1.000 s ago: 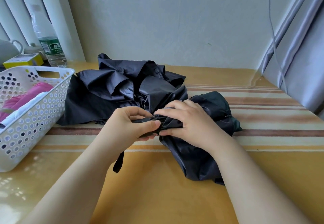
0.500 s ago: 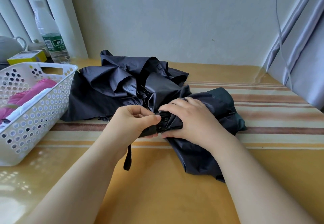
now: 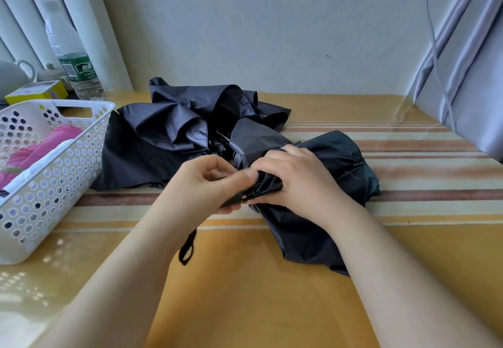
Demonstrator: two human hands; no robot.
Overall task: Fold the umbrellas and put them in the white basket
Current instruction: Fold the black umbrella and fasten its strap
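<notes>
A black umbrella [image 3: 307,228] lies collapsed in the middle of the table, its fabric loose and bunched. My left hand [image 3: 206,184] grips its black handle, and the wrist strap [image 3: 187,249] hangs down below my wrist. My right hand [image 3: 296,181] holds the gathered fabric just right of the handle. Behind them lies more crumpled black umbrella cloth [image 3: 163,138]. The white basket [image 3: 65,181] stands at the left and holds a pink folded umbrella [image 3: 40,146].
A water bottle [image 3: 76,67], a yellow box [image 3: 35,91] and a white teapot [image 3: 11,78] stand behind the basket at the back left. Grey curtains [image 3: 468,80] hang at the right. The table [image 3: 245,298] has a striped mat under a glossy cover.
My left thumb has lifted and shifted along the handle, and the fingers of both hands have shuffled slightly on the umbrella. The umbrella stays in the same place.
</notes>
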